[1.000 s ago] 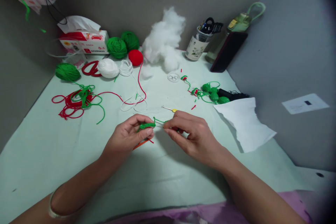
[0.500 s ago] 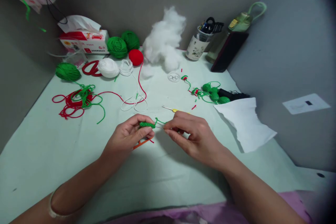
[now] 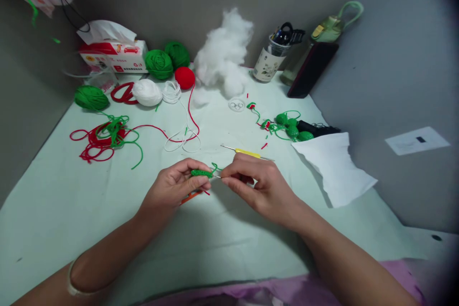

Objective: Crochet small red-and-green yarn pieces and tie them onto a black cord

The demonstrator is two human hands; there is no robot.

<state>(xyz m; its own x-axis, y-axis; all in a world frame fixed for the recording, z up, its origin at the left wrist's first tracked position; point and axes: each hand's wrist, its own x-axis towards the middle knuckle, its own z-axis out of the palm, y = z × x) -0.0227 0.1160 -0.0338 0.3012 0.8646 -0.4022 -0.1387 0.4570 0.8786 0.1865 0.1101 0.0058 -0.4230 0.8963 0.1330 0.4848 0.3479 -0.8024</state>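
Note:
My left hand (image 3: 172,189) pinches a small green crocheted piece (image 3: 201,172) between thumb and fingers, just above the pale green table (image 3: 53,210). My right hand (image 3: 256,184) is closed in a pinch on a thin metal needle (image 3: 216,177) whose tip touches the right end of the green piece. A loop of green yarn (image 3: 215,167) rises between the two hands. A yellow-handled crochet hook (image 3: 247,153) lies on the table just beyond my right hand. An orange-red strip (image 3: 191,196) lies under my left hand.
Green yarn balls (image 3: 158,64), a red ball (image 3: 185,78), white yarn (image 3: 147,92) and tangled red and green strands (image 3: 107,136) lie at the left. White stuffing (image 3: 224,55), a tissue box (image 3: 114,55), a pen cup (image 3: 268,62), small green crocheted balls (image 3: 292,126) and white paper (image 3: 333,167) stand beyond.
My right hand has drawn slightly back toward me, uncovering the yellow crochet hook on the table. The needle tip now shows at the green piece. My left hand has hardly moved.

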